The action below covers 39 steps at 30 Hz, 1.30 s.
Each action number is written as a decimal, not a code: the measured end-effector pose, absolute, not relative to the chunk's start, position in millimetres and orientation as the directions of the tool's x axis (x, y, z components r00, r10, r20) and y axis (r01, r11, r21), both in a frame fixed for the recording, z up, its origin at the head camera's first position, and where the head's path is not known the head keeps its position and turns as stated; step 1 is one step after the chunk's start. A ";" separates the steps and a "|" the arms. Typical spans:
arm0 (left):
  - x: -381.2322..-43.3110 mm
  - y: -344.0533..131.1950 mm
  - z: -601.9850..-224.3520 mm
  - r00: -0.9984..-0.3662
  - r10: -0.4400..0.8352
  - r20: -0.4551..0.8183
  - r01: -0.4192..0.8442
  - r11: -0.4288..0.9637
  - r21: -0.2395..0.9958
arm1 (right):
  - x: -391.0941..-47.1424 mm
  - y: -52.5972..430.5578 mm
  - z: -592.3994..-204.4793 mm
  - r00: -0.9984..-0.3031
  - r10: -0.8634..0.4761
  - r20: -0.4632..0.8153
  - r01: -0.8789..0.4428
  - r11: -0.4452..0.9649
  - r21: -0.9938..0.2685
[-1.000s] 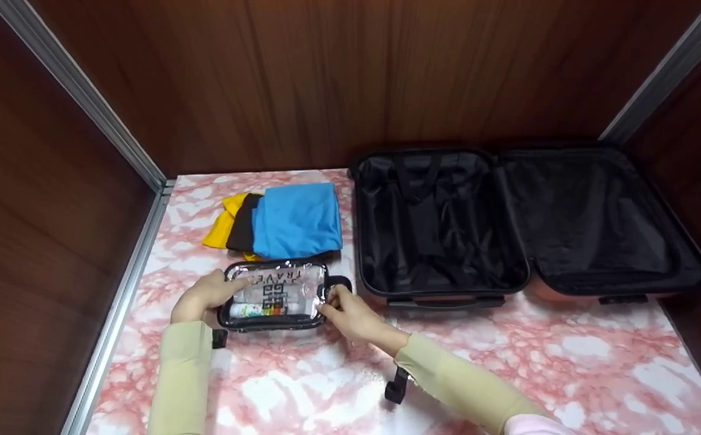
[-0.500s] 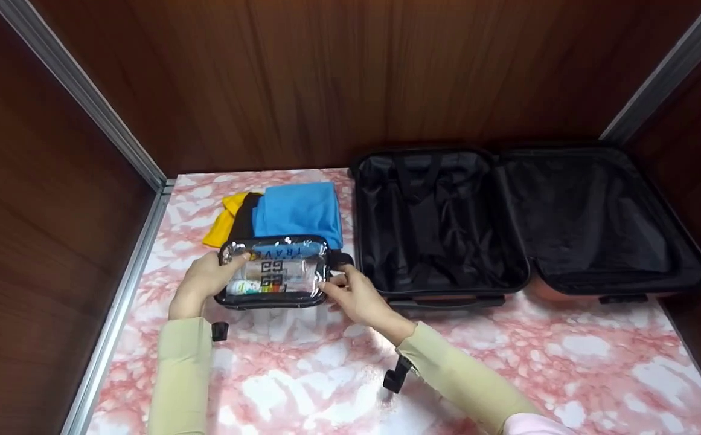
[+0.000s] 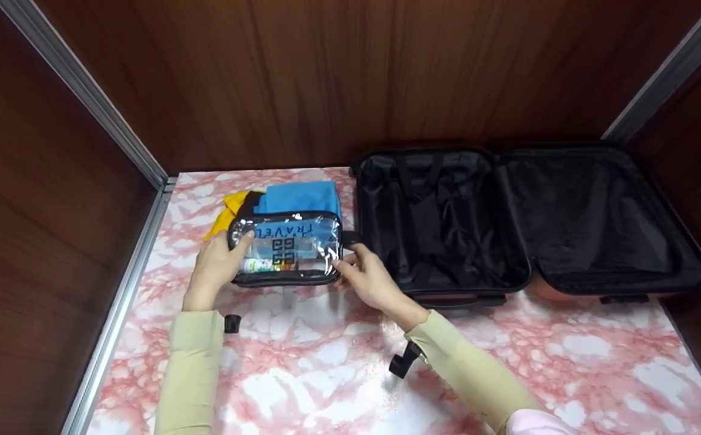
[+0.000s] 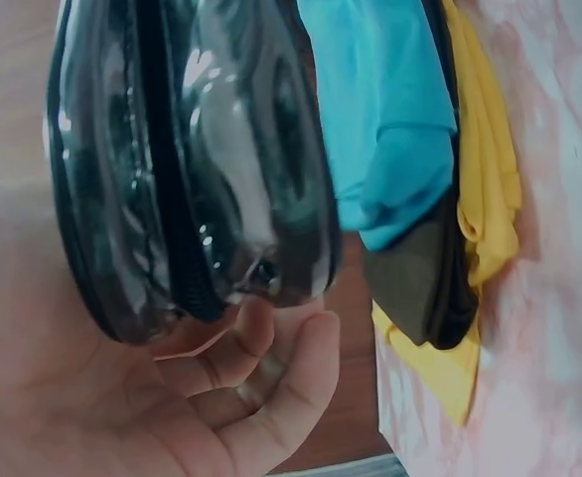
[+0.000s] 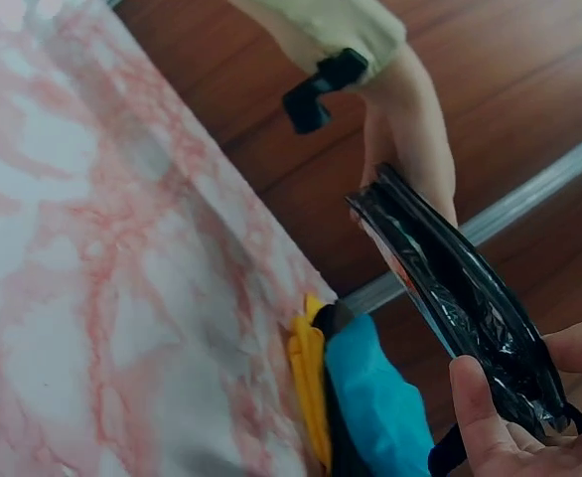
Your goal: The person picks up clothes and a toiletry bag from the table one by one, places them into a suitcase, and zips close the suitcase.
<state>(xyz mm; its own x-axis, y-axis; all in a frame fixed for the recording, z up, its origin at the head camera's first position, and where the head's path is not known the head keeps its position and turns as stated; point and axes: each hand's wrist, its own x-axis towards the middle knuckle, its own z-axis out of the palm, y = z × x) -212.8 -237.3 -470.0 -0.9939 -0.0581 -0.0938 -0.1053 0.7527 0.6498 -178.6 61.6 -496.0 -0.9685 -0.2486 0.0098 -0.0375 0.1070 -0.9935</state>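
A clear toiletry bag (image 3: 320, 266) with black trim, a square logo and the word TRAVEL is held up between both hands. Small bottles or tubes show through its plastic. My left hand (image 3: 217, 266) grips its left end, thumb on the top face and fingers underneath. At the other end my right hand (image 3: 371, 278) pinches the corner near the black strap (image 3: 351, 237). Both wrist views show the bag raised off the table (image 5: 122, 298). Behind it in the head view lie folded clothes: a blue one (image 3: 302, 194), with dark and yellow ones (image 3: 222, 220) beside and below.
An open black-lined suitcase (image 3: 441, 229) lies to the right, its other half (image 3: 592, 223) folded out flat. Dark wood panels (image 3: 350, 84) with metal edge strips close off the back and sides. The table top is pink and white marbled.
Both hands have lifted the toiletry bag and carried it away from me and slightly right; it now overlaps the folded clothes in the head view. Clothes and suitcase have stayed put.
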 end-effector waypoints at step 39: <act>-245.0 -146.6 -444.4 -0.976 -0.104 0.189 0.054 0.731 0.680 | -224.0 138.6 -459.6 -0.994 -0.099 0.050 -0.063 0.126 -0.990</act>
<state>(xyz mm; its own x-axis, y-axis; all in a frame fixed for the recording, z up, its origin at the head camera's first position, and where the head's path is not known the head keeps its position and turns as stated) -245.0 -146.6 -444.4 -0.9764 -0.1044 0.1893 0.0536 0.7311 0.6801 -224.0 138.6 -459.6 -0.9938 -0.0987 0.0503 -0.0626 0.1255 -0.9901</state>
